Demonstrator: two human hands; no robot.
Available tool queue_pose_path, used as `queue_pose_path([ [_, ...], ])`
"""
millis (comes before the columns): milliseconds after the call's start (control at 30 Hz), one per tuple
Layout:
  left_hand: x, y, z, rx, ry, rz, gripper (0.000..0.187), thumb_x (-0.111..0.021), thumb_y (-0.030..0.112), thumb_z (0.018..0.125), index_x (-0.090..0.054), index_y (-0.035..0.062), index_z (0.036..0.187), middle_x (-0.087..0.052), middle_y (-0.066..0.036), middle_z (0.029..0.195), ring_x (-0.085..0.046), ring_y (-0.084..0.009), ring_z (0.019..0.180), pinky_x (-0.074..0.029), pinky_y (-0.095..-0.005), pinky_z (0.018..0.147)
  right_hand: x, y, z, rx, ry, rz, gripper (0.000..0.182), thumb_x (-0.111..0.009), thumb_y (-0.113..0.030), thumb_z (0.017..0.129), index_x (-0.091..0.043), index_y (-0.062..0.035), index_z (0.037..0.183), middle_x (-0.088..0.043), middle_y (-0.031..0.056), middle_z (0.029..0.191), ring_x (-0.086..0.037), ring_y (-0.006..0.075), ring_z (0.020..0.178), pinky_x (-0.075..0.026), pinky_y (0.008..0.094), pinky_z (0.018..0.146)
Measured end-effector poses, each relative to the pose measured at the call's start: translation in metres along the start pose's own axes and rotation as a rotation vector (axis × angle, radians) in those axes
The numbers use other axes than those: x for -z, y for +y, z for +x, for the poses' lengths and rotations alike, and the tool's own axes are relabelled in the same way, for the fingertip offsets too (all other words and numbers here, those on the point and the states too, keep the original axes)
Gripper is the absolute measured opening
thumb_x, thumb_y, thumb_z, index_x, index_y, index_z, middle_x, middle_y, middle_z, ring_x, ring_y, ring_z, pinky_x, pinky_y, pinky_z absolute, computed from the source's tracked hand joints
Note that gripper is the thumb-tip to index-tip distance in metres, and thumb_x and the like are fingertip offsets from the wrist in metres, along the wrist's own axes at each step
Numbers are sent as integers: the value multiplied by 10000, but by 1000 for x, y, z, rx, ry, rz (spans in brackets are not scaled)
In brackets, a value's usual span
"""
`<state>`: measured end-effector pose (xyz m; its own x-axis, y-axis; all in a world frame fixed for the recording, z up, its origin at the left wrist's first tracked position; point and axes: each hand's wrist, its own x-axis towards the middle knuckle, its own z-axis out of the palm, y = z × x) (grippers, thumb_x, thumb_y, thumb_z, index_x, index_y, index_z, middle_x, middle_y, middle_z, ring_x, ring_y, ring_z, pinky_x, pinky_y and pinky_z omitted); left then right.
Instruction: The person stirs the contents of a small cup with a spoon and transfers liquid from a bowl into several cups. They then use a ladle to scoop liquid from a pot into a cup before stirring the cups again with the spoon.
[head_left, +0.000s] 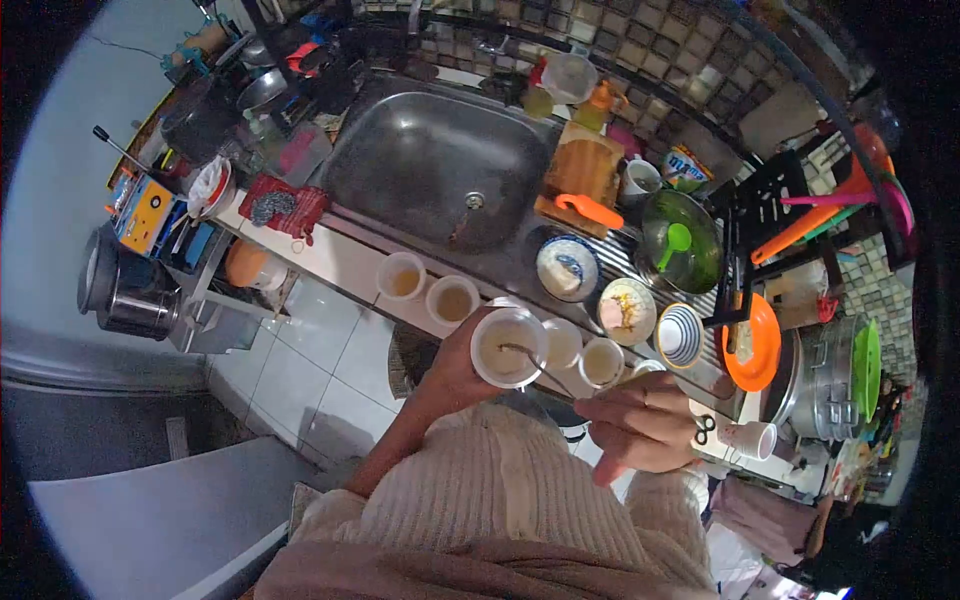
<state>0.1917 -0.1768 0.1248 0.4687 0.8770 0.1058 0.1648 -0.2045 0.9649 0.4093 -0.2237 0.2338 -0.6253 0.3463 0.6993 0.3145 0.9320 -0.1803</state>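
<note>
My left hand (449,376) is wrapped round a white plastic cup (508,348) of pale liquid, with a spoon (527,352) standing in it. To its right, my right hand (645,425) has its fingers bent near the spoon's handle; whether they touch it I cannot tell. Behind and beside the held cup, several similar cups line the counter's front edge: a cup of amber liquid (402,278) at the left, another cup (452,301) next to it, and a cup (601,362) on the right. One more, at my right fingertips, is partly hidden.
A metal sink (440,165) lies beyond the cups. Right of it are a cutting board (583,172) with an orange-handled tool, bowls with food scraps (627,311), a green bowl (682,240) and an orange plate (751,343). A metal pot (828,375) stands far right.
</note>
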Motion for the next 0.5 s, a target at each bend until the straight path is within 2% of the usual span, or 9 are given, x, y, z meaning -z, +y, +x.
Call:
queue_pose_path([
  [67, 14, -2, -5, 48, -8, 115, 714, -804, 192, 587, -446, 54, 1189, -543, -127, 1141, -540, -249, 1064, -423, -364, 894, -19, 5, 11, -7, 15, 62, 394, -595, -434, 794, -555, -48, 726, -645, 105, 760, -636, 184, 615, -476, 246, 460],
  [200, 44, -4, -10, 39, -48, 49, 706, -804, 194, 597, -445, 53, 1188, -537, -121, 1149, -538, -244, 1071, -421, -364, 895, -53, 9, 31, 0, -7, 103, 385, -628, -425, 767, -568, -46, 749, -645, 84, 760, -631, 178, 610, -483, 250, 469],
  [333, 70, -14, -16, 26, -30, 55, 708, -805, 176, 598, -442, 44, 1191, -538, -121, 1149, -539, -243, 1065, -421, -358, 894, -83, 25, 60, -33, -23, 55, 335, -698, -367, 714, -587, -53, 687, -641, 74, 725, -627, 186, 597, -498, 283, 487],
  [400, 86, -19, -18, 11, -6, 87, 708, -805, 175, 600, -440, 41, 1192, -541, -124, 1140, -540, -244, 1060, -422, -357, 891, -103, 27, 73, -95, 22, 140, 298, -728, -320, 674, -585, -59, 657, -632, 60, 710, -627, 201, 597, -502, 300, 516],
  [500, 105, -35, -23, 0, 4, -54, 717, -812, 182, 588, -441, 41, 1185, -544, -126, 1110, -544, -243, 1037, -426, -355, 881, -130, 28, 91, -257, -66, 88, 224, -730, -234, 645, -588, -65, 686, -610, 50, 695, -626, 219, 638, -495, 309, 558],
])
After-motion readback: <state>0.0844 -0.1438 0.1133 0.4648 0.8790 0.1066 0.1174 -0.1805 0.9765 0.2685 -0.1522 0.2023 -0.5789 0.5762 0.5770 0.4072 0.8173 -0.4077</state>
